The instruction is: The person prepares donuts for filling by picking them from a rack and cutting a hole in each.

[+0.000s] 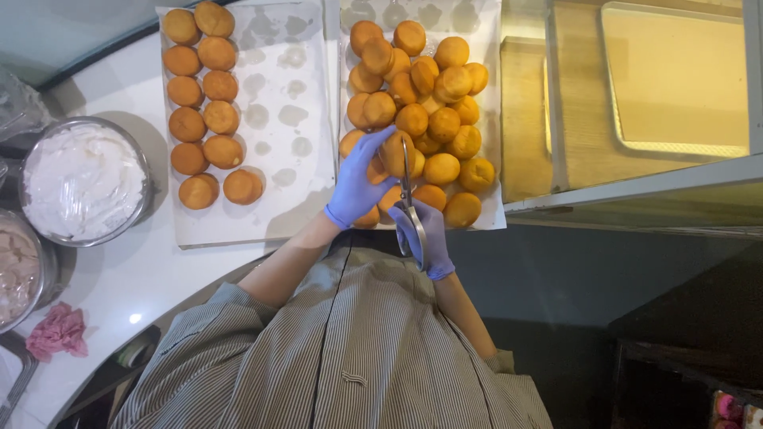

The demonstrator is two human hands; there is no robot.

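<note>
My left hand [358,187], in a blue glove, grips a round golden bun [393,152] at the near edge of a heap of buns [433,95] on the right paper-lined tray [486,24]. Just below it, my right hand [425,238], also gloved, holds a pair of metal scissors [410,199]. The blades point away from me and meet the held bun. A second paper-lined tray [286,103] to the left carries several buns [205,103] in two columns along its left side.
A metal bowl of white cream [83,181] stands left of the trays on the white counter [135,270]. A second bowl with pale brownish filling [16,270] sits nearer the edge, beside a pink cloth [57,332]. A glass display case with an empty tray [675,79] is at the right.
</note>
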